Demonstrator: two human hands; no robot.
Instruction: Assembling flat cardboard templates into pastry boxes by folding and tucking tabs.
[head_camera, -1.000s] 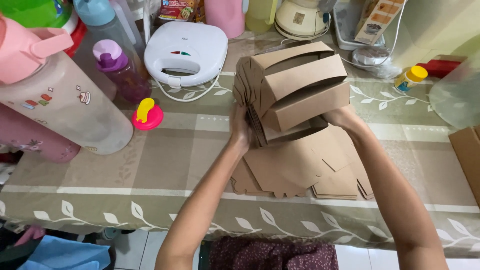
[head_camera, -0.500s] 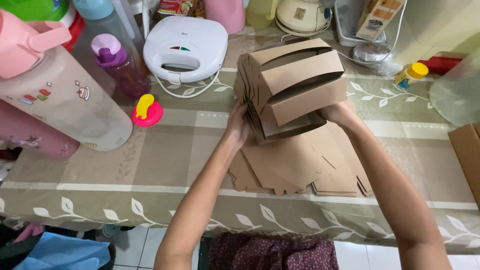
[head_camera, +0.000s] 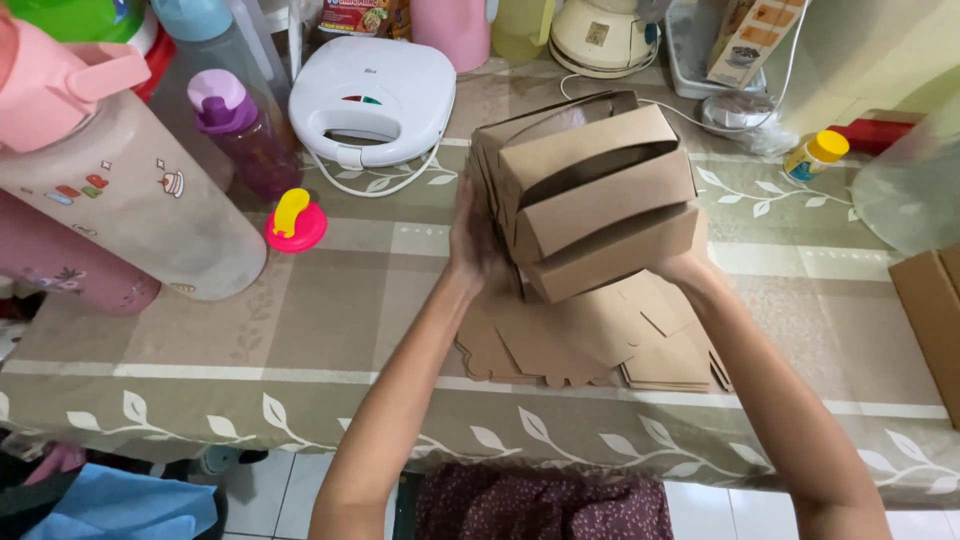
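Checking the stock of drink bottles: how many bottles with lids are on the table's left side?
3: a big frosted bottle with pink lid, a small purple bottle beside it, a blue-capped one behind. More may be hidden off-frame.

- Two hands: the left hand (head_camera: 472, 240) and the right hand (head_camera: 690, 268), one on each side of the folded boxes.
- Three folded brown cardboard boxes (head_camera: 590, 190), nested together and held above the desk (head_camera: 330, 330).
- One pile of flat cardboard blanks (head_camera: 590, 340) under them; the number of sheets cannot be told.
- One white sandwich maker (head_camera: 372, 98), far and left of the boxes.
- One small purple bottle (head_camera: 238, 130), at far left.
- One large frosted jug with a pink lid (head_camera: 120, 190), at left.
- One pink and yellow cap (head_camera: 295, 222), lying near the jug.
- One small yellow-capped bottle (head_camera: 815, 157), at far right.
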